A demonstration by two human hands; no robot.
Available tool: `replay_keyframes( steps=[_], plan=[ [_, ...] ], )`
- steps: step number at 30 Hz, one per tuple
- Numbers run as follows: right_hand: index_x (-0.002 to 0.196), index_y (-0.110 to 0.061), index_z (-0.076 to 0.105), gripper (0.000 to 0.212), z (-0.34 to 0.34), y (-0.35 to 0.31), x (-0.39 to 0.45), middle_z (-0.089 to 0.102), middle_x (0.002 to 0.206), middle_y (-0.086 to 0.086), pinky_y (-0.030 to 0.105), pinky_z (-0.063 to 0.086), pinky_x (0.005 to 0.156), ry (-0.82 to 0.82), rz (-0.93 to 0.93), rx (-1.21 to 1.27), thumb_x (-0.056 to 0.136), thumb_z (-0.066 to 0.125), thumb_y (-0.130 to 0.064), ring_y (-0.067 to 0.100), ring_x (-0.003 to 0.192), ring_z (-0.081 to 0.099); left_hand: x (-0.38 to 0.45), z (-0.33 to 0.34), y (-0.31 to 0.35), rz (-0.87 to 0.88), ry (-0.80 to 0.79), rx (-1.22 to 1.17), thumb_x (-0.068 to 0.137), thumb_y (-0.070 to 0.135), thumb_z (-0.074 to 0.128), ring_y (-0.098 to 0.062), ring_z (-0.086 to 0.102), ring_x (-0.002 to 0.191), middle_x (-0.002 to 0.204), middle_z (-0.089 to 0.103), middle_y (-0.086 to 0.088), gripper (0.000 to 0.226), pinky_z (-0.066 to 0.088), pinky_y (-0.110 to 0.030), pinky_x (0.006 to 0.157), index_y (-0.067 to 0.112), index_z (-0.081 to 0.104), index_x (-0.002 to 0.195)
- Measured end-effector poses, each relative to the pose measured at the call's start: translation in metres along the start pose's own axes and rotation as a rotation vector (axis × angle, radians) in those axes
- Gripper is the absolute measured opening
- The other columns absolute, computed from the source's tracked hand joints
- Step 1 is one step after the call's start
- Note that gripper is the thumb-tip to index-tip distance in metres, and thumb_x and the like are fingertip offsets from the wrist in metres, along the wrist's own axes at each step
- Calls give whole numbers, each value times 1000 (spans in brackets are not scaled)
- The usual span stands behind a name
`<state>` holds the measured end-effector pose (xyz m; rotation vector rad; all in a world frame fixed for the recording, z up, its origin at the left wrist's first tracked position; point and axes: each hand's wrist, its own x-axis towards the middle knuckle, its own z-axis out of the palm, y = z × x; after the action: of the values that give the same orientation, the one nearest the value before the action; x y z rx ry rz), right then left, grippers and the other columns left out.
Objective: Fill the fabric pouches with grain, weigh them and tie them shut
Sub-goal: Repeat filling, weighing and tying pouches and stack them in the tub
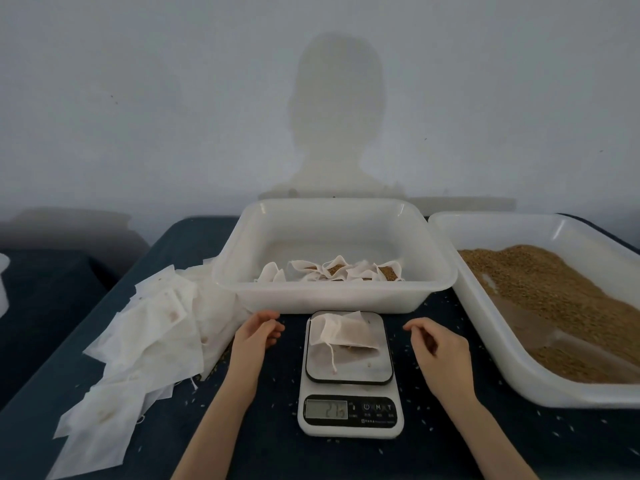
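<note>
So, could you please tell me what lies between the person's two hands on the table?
In the head view, the scale sits between the left hand and the right hand, with a pouch lying on its platform; neither hand touches it.

A dark blue counter point(263, 427) stands against a pale wall point(138, 98); a person's shadow point(337, 119) falls on the wall behind the counter.

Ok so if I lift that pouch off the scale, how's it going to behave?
The pouch will probably be floppy: it is thin creased fabric lying flat on the scale. It looks light, since only a little grain shows through it. Its mouth seems untied, with the drawstring trailing loose, so tilting it may spill grain.
</note>
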<state>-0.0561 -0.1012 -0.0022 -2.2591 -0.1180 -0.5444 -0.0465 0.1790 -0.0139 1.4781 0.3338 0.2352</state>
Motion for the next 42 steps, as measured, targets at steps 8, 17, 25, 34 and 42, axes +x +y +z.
replay_keyframes(
  steps=[8, 17, 25, 34, 42],
  plan=[
    [126, -36, 53, 56, 18, -76, 6, 46, 113, -32, 9, 42, 71, -264, -371, -166, 78, 45, -63, -8, 83, 54, -1, -1, 2, -27, -2, -28, 95, 3, 47, -17, 57, 79, 80, 64, -6, 18, 46, -26, 75, 9, 64, 96],
    [114, -37, 64, 24, 39, -92, 26, 65, 111, -17, 17, 42, 75, -351, -338, -313, 96, 48, -33, 3, 94, 59, -2, -1, 2, -28, -17, -41, 94, 2, 47, -16, 57, 77, 77, 64, -5, 19, 46, -26, 74, 8, 65, 95],
    [81, -27, 73, 18, 8, -141, 96, 58, 51, -24, 6, 39, 52, -318, -138, 205, 88, 66, -11, -5, 48, 53, -1, -2, 0, -21, -44, -36, 93, 1, 47, -14, 57, 74, 75, 65, -3, 20, 46, -22, 71, 9, 66, 92],
    [97, -23, 76, 20, 51, -159, 146, 72, 96, -3, 27, 50, 80, -270, -181, -29, 89, 59, -16, 14, 89, 64, -1, -3, -1, -33, -48, -34, 93, 0, 47, -12, 59, 73, 71, 66, 1, 21, 47, -22, 71, 10, 66, 91],
    [114, -22, 72, 27, 72, -135, 142, 68, 104, -5, 6, 33, 55, -869, -142, -329, 93, 56, -15, 5, 75, 54, 0, -4, -2, -32, -49, 5, 92, 0, 48, -11, 60, 72, 72, 67, 0, 23, 47, -22, 72, 12, 66, 89]
  ],
)
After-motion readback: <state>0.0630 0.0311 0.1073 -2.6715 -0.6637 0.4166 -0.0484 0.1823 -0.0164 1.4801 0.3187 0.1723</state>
